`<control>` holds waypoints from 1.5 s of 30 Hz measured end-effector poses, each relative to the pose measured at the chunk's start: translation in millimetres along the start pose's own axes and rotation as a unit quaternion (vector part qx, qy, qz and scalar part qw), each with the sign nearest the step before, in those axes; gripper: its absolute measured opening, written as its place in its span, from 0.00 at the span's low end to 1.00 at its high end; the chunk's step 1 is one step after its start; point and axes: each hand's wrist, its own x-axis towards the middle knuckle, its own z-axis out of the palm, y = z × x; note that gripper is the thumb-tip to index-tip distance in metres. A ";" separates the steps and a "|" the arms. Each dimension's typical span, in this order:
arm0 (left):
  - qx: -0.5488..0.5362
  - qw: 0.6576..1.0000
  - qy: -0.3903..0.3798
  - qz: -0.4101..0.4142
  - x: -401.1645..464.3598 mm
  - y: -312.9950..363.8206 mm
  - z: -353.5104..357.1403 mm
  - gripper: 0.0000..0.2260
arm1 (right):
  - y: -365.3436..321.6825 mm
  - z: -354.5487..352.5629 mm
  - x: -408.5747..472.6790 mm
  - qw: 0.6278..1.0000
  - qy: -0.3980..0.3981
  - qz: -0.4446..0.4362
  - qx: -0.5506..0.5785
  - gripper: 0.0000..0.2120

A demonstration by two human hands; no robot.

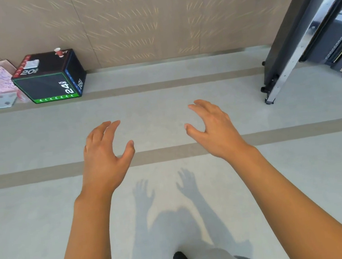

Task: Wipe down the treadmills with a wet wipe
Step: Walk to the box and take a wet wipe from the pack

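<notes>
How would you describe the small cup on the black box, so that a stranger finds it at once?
Look along the beige wall to the far left, where a black plyo box marked with 20, 24 and 16 stands on the floor. On its top, at the back right corner, stands a small red and white paper cup. The only other thing on that top is a flat white packet.

**Bright, even light; soft shadows on the floor**

The floor point(35, 137) is brightly and evenly lit. Light comes from behind the person: a soft grey shadow point(178, 216) of both raised arms and spread fingers falls on the floor ahead. Near the floor's far right, glare whitens a strip. The view bends at the edges; detail is slightly soft throughout.
</notes>
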 end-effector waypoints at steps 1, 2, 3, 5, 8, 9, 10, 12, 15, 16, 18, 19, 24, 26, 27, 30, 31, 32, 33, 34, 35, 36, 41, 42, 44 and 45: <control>-0.003 1.000 0.003 -0.005 2.6 -8.4 -2.0 0.29 | -7.0 7.0 5.7 1.000 -0.007 -0.004 -0.003 0.27; -0.005 1.000 0.007 -0.011 4.4 -16.3 -3.8 0.29 | -13.5 13.6 11.3 1.000 -0.015 -0.009 -0.007 0.27; -0.010 1.000 0.010 -0.017 5.9 -24.1 -5.6 0.29 | -19.7 19.7 17.0 1.000 -0.022 -0.013 -0.011 0.27; -0.023 0.999 0.017 -0.029 8.4 -38.9 -8.8 0.29 | -31.6 30.9 29.5 0.999 -0.037 -0.022 -0.015 0.28; -0.033 0.998 0.028 -0.050 14.4 -59.1 -12.9 0.28 | -47.5 46.1 51.1 0.997 -0.055 -0.039 -0.023 0.28; -0.034 0.997 0.031 -0.058 17.3 -65.1 -14.1 0.28 | -51.8 51.2 58.6 0.997 -0.060 -0.046 -0.024 0.28; -0.034 0.997 0.034 -0.066 20.9 -71.2 -15.5 0.28 | -56.1 56.5 66.8 0.996 -0.065 -0.053 -0.025 0.28; -0.030 0.995 0.041 -0.080 29.9 -82.3 -18.2 0.28 | -63.2 67.2 84.6 0.995 -0.074 -0.066 -0.027 0.28; -0.024 0.993 0.051 -0.099 50.2 -97.7 -20.0 0.29 | -71.0 82.2 117.2 0.993 -0.083 -0.082 -0.024 0.28; -0.022 0.993 0.056 -0.104 58.9 -102.6 -20.0 0.29 | -73.1 86.7 129.7 0.992 -0.085 -0.086 -0.023 0.28; -0.014 0.992 0.067 -0.109 79.8 -112.6 -19.5 0.28 | -76.5 95.7 157.8 0.991 -0.086 -0.099 -0.021 0.28; -0.009 0.991 0.073 -0.111 91.3 -117.9 -18.6 0.27 | -77.8 100.1 173.0 0.990 -0.086 -0.107 -0.021 0.28; 0.014 0.987 0.094 -0.129 159.2 -138.2 -14.1 0.28 | -83.4 119.0 258.8 0.986 -0.099 -0.132 -0.021 0.28; 0.023 0.985 0.098 -0.138 189.1 -143.9 -11.7 0.29 | -84.2 122.3 293.8 0.985 -0.108 -0.135 -0.016 0.28; 0.026 0.984 0.100 -0.142 203.4 -146.4 -10.1 0.29 | -84.2 123.9 310.5 0.984 -0.109 -0.140 -0.013 0.28; 0.035 0.981 0.117 -0.152 248.6 -154.4 -5.1 0.29 | -83.1 128.6 363.2 0.982 -0.107 -0.153 -0.008 0.28; 0.036 0.980 0.122 -0.154 261.9 -157.0 -3.5 0.29 | -82.4 130.7 379.4 0.981 -0.108 -0.158 -0.007 0.28; 0.036 0.979 0.125 -0.155 274.4 -159.9 -2.2 0.29 | -82.3 133.4 394.9 0.980 -0.111 -0.163 -0.005 0.28; 0.038 0.979 0.127 -0.156 285.9 -163.4 -1.5 0.29 | -82.8 137.0 409.5 0.979 -0.114 -0.169 -0.003 0.28; 0.042 0.978 0.129 -0.157 296.6 -167.8 -1.4 0.30 | -83.9 141.1 423.8 0.978 -0.117 -0.174 0.000 0.28; 0.047 0.977 0.131 -0.160 305.8 -172.5 -1.5 0.30 | -85.6 145.3 436.6 0.977 -0.120 -0.178 0.003 0.28; 0.049 0.976 0.132 -0.165 314.1 -176.8 -2.1 0.30 | -87.9 149.1 448.0 0.976 -0.123 -0.180 0.008 0.28; 0.056 0.972 0.143 -0.180 358.8 -204.8 -8.1 0.30 | -108.4 173.2 504.4 0.970 -0.143 -0.195 0.037 0.27; 0.059 0.971 0.143 -0.180 369.2 -213.2 -9.1 0.30 | -113.5 179.8 516.4 0.968 -0.147 -0.201 0.040 0.27; 0.064 0.970 0.143 -0.184 392.3 -232.2 -12.0 0.30 | -123.9 193.3 541.4 0.965 -0.151 -0.209 0.042 0.27; 0.065 0.970 0.142 -0.185 404.5 -242.0 -14.0 0.30 | -129.3 200.3 554.3 0.965 -0.152 -0.210 0.043 0.27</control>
